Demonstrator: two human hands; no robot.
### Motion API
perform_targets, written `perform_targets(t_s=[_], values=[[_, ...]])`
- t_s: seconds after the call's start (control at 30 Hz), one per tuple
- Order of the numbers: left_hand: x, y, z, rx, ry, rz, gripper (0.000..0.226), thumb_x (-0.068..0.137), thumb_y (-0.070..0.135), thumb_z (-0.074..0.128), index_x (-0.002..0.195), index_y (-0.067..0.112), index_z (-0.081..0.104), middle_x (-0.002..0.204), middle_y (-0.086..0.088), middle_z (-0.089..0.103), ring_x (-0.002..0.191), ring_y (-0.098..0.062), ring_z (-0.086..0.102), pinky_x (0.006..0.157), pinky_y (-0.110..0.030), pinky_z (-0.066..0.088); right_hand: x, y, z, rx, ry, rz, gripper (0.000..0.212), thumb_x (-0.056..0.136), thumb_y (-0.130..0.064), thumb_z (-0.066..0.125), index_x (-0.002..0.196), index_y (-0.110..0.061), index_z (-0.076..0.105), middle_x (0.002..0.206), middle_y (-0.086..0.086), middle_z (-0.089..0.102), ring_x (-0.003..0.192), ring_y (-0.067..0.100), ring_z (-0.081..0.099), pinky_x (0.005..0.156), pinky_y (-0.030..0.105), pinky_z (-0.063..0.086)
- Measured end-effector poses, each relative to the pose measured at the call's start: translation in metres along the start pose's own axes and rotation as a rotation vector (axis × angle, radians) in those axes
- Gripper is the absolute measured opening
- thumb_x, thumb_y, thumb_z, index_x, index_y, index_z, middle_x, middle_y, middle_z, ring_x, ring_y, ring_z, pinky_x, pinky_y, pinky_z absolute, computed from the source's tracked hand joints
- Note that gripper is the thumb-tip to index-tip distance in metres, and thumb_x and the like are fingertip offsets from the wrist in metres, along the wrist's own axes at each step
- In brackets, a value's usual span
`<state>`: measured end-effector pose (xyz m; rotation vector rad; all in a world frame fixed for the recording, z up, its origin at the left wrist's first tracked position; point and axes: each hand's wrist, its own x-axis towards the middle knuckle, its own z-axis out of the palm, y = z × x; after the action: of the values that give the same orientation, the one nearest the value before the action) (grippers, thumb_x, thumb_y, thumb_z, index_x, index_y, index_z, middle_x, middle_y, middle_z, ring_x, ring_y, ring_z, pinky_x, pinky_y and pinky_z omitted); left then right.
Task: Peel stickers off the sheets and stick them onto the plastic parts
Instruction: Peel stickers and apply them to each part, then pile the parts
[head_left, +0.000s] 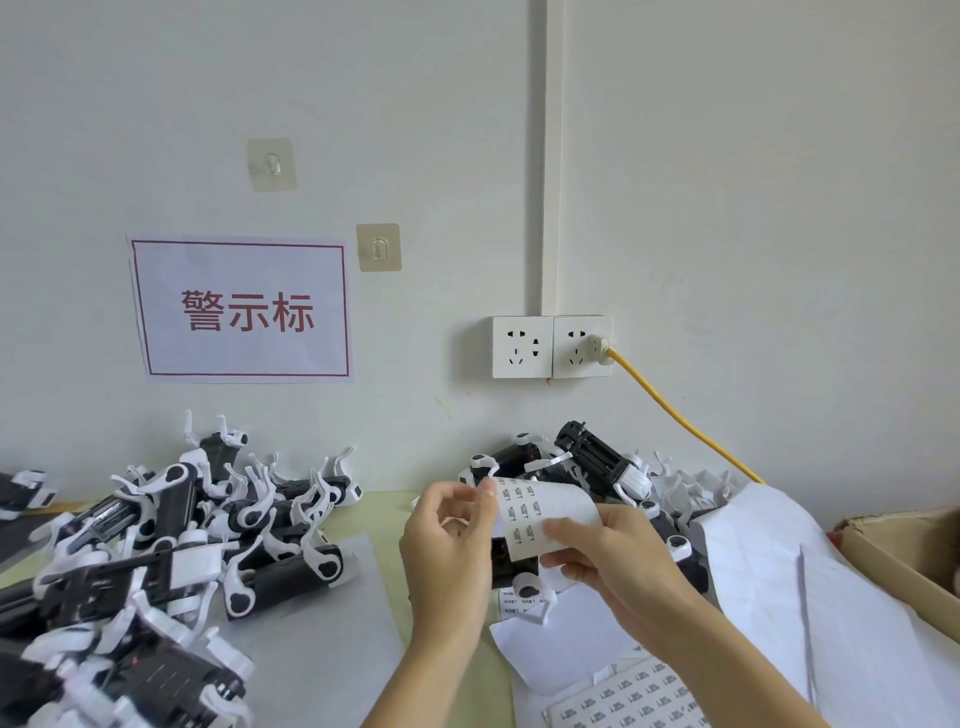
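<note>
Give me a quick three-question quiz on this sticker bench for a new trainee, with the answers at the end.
1. True or false: the yellow cable is plugged into the right-hand white wall socket.
2. Which hand grips the lower edge of the curled white sticker sheet?
3. The bigger pile of black-and-white plastic parts lies: A) left of the hands, B) in the cardboard box.

Key: 1 true. 2 the right hand; the left hand pinches its top edge. 3 A.

Looks like a small factory assembly bench: heaps of identical black-and-white plastic parts (171, 525) piled against a plain wall, a printed red-bordered sign (241, 309), wall sockets (551, 346), sticker sheets (628, 696), a cardboard box (904, 551).
</note>
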<state>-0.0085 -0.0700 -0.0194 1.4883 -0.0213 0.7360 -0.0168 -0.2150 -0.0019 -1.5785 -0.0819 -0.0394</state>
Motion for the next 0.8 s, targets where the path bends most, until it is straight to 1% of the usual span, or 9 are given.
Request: perform_targets(t_s=[0.1, 0.17, 0.27, 0.37, 0.47, 0.53, 0.6, 0.73, 0.8], values=[[-0.0043, 0.0031, 0.0004, 0.237, -0.057, 0.275, 0.017, 0.084, 0.008, 0.074, 0.076, 0.020, 0.065, 0.076, 0.008, 0.062, 0.070, -0.010, 0.055, 0.063, -0.013, 0.041, 0.0026, 0.0017, -0.0008, -0.013, 0.075, -0.029, 0.009, 0.090, -0.008, 0.068, 0.093, -0.004, 0.075, 0.085, 0.010, 0.078, 0.071, 0.017, 0.071, 0.071, 0.032, 0.050], [-0.0081, 0.0041, 0.0018, 0.373, -0.132, 0.447, 0.013, 0.084, 0.007, 0.074, 0.080, 0.018, 0.068, 0.085, 0.009, 0.057, 0.083, -0.006, 0.053, 0.070, -0.010, 0.040, 0.0035, 0.0027, -0.0010, -0.047, 0.121, -0.067, 0.008, 0.088, -0.011, 0.070, 0.084, -0.006, 0.076, 0.077, 0.009, 0.076, 0.070, 0.018, 0.071, 0.069, 0.031, 0.051], [-0.0102, 0.0033, 0.0038, 0.481, -0.209, 0.586, 0.008, 0.086, 0.007, 0.073, 0.086, 0.015, 0.073, 0.088, 0.010, 0.058, 0.091, -0.008, 0.053, 0.074, -0.015, 0.043, 0.0037, 0.0045, -0.0006, -0.115, 0.163, -0.120, 0.013, 0.085, -0.014, 0.072, 0.074, -0.009, 0.076, 0.069, 0.007, 0.074, 0.065, 0.015, 0.068, 0.066, 0.030, 0.052], [-0.0094, 0.0018, 0.0042, 0.512, -0.222, 0.638, 0.010, 0.086, 0.004, 0.073, 0.085, 0.013, 0.074, 0.085, 0.010, 0.064, 0.088, -0.005, 0.050, 0.074, -0.018, 0.043, 0.0026, 0.0051, 0.0008, -0.213, 0.176, -0.191, 0.017, 0.084, -0.015, 0.071, 0.070, -0.006, 0.072, 0.062, 0.008, 0.068, 0.059, 0.014, 0.061, 0.057, 0.022, 0.047], [-0.0098, 0.0009, 0.0041, 0.533, -0.238, 0.633, 0.010, 0.089, 0.004, 0.070, 0.082, 0.011, 0.073, 0.084, 0.009, 0.063, 0.088, -0.006, 0.049, 0.073, -0.023, 0.043, 0.0016, 0.0070, 0.0034, -0.306, 0.186, -0.271, 0.033, 0.085, -0.014, 0.068, 0.070, 0.012, 0.054, 0.058, 0.013, 0.044, 0.054, 0.016, 0.038, 0.049, 0.026, 0.030], [-0.0098, 0.0009, 0.0045, 0.533, -0.256, 0.629, 0.011, 0.091, 0.004, 0.068, 0.083, 0.010, 0.073, 0.084, 0.008, 0.062, 0.088, -0.009, 0.051, 0.074, -0.022, 0.043, 0.0007, 0.0069, 0.0048, -0.336, 0.187, -0.316, 0.039, 0.088, -0.013, 0.067, 0.069, 0.015, 0.047, 0.058, 0.009, 0.036, 0.053, 0.017, 0.029, 0.048, 0.027, 0.023], [-0.0094, 0.0021, 0.0043, 0.524, -0.260, 0.624, 0.010, 0.092, 0.005, 0.067, 0.084, 0.009, 0.072, 0.084, 0.006, 0.063, 0.088, -0.010, 0.052, 0.075, -0.020, 0.042, -0.0011, 0.0054, 0.0060, -0.360, 0.179, -0.355, 0.044, 0.090, -0.013, 0.067, 0.064, 0.010, 0.040, 0.057, 0.008, 0.029, 0.051, 0.017, 0.025, 0.047, 0.026, 0.020], [-0.0083, 0.0035, 0.0034, 0.533, -0.267, 0.614, 0.008, 0.092, 0.005, 0.067, 0.085, 0.007, 0.072, 0.085, 0.004, 0.064, 0.088, -0.012, 0.052, 0.077, -0.020, 0.041, -0.0025, 0.0045, 0.0068, -0.444, 0.179, -0.434, 0.050, 0.092, -0.014, 0.065, 0.058, -0.014, 0.028, 0.055, -0.002, 0.018, 0.045, 0.011, 0.021, 0.044, 0.019, 0.017], [-0.0089, 0.0039, 0.0034, 0.540, -0.279, 0.616, 0.009, 0.092, 0.006, 0.066, 0.085, 0.007, 0.070, 0.086, 0.004, 0.062, 0.089, -0.012, 0.052, 0.076, -0.024, 0.043, -0.0026, 0.0051, 0.0059, -0.447, 0.163, -0.430, 0.049, 0.092, -0.014, 0.065, 0.058, -0.013, 0.030, 0.053, -0.005, 0.019, 0.044, 0.009, 0.022, 0.043, 0.018, 0.018]])
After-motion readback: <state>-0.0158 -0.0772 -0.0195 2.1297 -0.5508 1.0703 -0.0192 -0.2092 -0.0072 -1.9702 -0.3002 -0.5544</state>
